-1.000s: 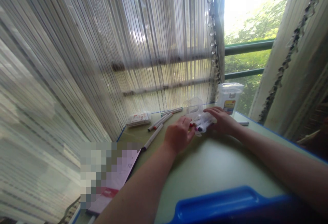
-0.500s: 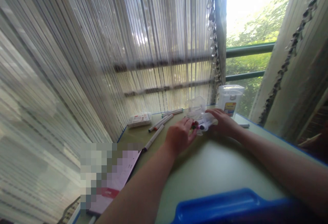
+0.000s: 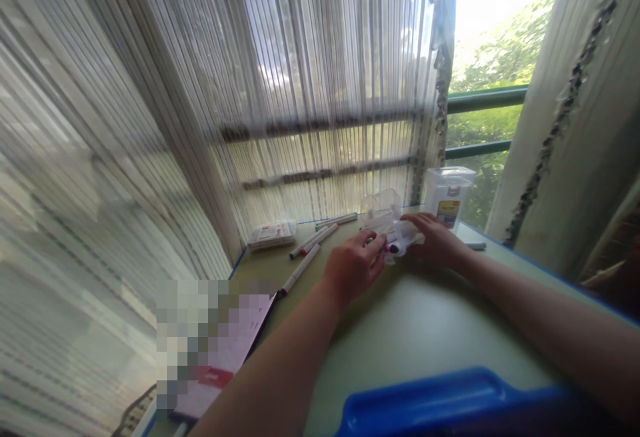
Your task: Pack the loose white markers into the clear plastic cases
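Observation:
A clear plastic marker case (image 3: 404, 232) lies on its side on the table, its see-through lid (image 3: 381, 204) swung open at the back. Several markers are inside, and one dark round end (image 3: 394, 248) faces me. My right hand (image 3: 436, 240) is wrapped over the case's right side. At the case's opening, my left hand (image 3: 353, 265) has its fingers curled over marker ends, with a bit of green showing between them; the fingers partly hide these markers. Left of my left hand, several white markers (image 3: 320, 238) with coloured ends lie loose.
An upright clear container (image 3: 450, 198) with a yellow label stands behind my right hand, a marker (image 3: 475, 246) near its base. A flat clear case (image 3: 273, 234) sits at the back left. A pink-white notebook (image 3: 235, 337) lies left; a blue plastic edge (image 3: 425, 397) is in front.
My left fingers have shifted slightly over the marker ends, covering the red one seen before. My right hand and the case stay put. The curtain has swayed a little.

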`<action>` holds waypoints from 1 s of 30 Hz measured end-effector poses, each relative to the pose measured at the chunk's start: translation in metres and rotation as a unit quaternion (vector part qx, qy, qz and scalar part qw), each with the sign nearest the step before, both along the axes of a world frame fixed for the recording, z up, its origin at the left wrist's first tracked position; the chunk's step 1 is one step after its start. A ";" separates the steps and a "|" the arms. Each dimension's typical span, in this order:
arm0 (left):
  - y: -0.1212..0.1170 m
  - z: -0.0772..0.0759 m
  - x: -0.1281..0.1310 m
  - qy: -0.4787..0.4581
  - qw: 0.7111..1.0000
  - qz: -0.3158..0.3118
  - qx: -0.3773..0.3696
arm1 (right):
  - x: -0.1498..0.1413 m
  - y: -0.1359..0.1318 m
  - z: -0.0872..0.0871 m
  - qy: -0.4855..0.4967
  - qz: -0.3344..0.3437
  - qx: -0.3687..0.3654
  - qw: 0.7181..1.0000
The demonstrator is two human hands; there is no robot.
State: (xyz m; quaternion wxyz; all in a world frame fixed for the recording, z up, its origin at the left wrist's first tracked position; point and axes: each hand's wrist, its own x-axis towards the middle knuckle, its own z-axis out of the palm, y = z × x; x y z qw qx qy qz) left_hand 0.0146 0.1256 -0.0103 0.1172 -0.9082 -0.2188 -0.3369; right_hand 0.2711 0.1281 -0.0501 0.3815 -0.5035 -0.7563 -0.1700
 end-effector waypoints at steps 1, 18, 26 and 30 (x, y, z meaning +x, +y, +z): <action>0.000 0.000 0.000 -0.001 1.000 0.001 0.002 | 0.000 0.000 0.000 0.000 -0.001 0.001 1.000; -0.003 0.002 0.000 0.011 1.000 0.005 -0.008 | 0.001 0.000 0.000 0.000 -0.004 -0.009 1.000; -0.003 0.003 0.000 0.013 1.000 0.011 -0.020 | 0.000 -0.001 0.000 0.001 0.001 -0.012 1.000; -0.003 0.003 0.000 0.018 1.000 0.013 -0.017 | -0.001 -0.001 0.001 -0.001 0.007 -0.012 1.000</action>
